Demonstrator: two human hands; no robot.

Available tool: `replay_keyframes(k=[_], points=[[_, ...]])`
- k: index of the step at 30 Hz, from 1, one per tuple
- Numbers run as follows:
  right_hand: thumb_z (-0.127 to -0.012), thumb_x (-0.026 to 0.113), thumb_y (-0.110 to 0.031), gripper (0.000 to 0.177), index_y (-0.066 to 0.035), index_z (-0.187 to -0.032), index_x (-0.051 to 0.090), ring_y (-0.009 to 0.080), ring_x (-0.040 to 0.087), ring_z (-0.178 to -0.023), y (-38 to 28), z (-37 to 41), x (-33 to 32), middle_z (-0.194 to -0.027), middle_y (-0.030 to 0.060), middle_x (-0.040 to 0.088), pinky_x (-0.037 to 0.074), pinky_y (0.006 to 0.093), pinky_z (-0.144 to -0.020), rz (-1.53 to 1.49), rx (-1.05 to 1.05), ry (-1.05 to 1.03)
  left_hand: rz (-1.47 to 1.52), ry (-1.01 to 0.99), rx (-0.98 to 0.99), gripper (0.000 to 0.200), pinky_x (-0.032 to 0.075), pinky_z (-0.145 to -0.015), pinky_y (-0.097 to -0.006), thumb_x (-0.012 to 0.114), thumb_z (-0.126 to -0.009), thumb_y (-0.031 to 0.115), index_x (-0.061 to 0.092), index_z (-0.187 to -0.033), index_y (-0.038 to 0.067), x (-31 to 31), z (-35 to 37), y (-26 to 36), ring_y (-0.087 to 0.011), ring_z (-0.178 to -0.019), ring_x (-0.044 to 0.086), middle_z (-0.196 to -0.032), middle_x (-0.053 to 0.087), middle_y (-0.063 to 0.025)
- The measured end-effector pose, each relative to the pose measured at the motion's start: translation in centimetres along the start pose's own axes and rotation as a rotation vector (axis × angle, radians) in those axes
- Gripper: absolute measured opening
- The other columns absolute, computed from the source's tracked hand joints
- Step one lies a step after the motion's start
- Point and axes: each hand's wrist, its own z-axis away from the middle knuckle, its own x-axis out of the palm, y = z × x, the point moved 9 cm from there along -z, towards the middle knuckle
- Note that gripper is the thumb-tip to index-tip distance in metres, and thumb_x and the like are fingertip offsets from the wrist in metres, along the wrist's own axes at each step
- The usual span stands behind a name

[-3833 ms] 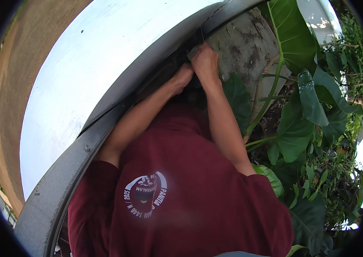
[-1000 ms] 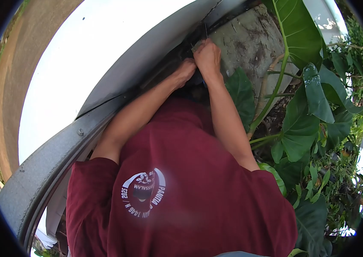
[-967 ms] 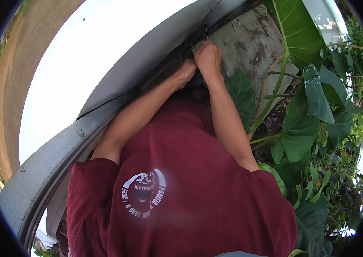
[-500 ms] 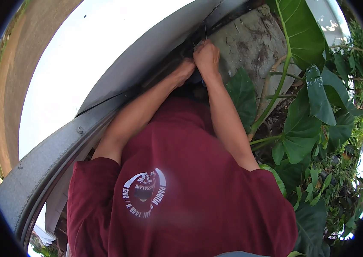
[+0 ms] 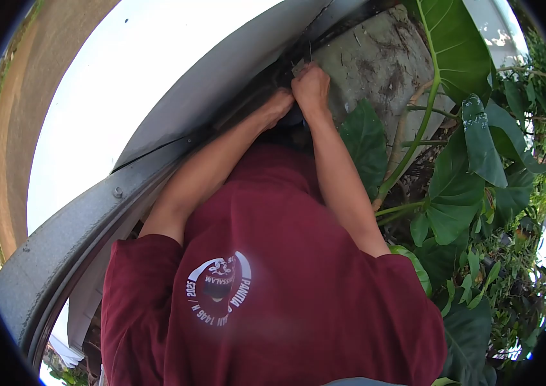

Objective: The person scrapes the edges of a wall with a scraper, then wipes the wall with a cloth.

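Observation:
My right hand (image 5: 311, 85) is closed in a fist at the dark gap under the white curved panel. A thin wire (image 5: 310, 50) rises from its fingers, and a small pale piece (image 5: 298, 65) shows at the fingertips. Just to the left and slightly lower, my left hand (image 5: 277, 106) is curled inside the gap, close against the right wrist. Shadow and the hand itself hide whatever its fingers hold. Both forearms reach forward past the maroon shirt (image 5: 311, 270).
The white curved panel (image 5: 125, 71) and a grey metal rim (image 5: 70, 215) with a bolt border the left. Rough stained concrete (image 5: 376, 67) lies right of the hands. Large green leaves (image 5: 450, 196) and thick stems crowd the right side.
My right hand has shifted very slightly down, and more of the small pale piece shows at its fingertips. My left hand has stayed almost in place.

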Motion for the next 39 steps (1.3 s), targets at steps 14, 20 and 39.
replay_keyframes(k=[14,20,39], points=[[-0.081,0.056,-0.005,0.013,0.005,-0.087,0.062,0.0466,0.063,-0.083,0.1,-0.5,0.8,-0.081,0.0305,0.064,0.050,0.0513,-0.075,-0.039,0.010,0.041,-0.142,0.008,-0.168,0.032,0.024,-0.047,-0.0312,0.050,-0.093,0.030,0.065,-0.091,0.002,-0.3,2.7,3.1,-0.0078,-0.053,0.037,-0.066,0.051,0.0030],[-0.082,0.055,-0.009,0.017,0.005,-0.083,0.063,0.0462,0.063,-0.081,0.5,-0.9,1.6,-0.080,0.0301,0.063,0.049,0.0520,-0.073,-0.029,-0.009,0.042,-0.034,0.063,-0.150,0.030,0.021,-0.046,-0.0311,0.049,-0.094,0.031,0.062,-0.084,0.007,-1.1,-0.8,-1.3,-0.0076,-0.051,0.032,-0.062,0.045,0.0049],[-0.081,0.054,-0.008,0.016,0.005,-0.083,0.064,0.0461,0.063,-0.083,1.5,-0.2,3.7,-0.079,0.0295,0.063,0.049,0.0504,-0.076,-0.057,0.013,0.042,-0.168,-0.023,-0.160,0.055,0.039,-0.090,-0.0370,0.048,-0.095,0.042,0.052,-0.129,-0.001,-2.1,-1.1,-2.3,-0.0212,-0.105,0.051,-0.117,0.057,-0.0156]])
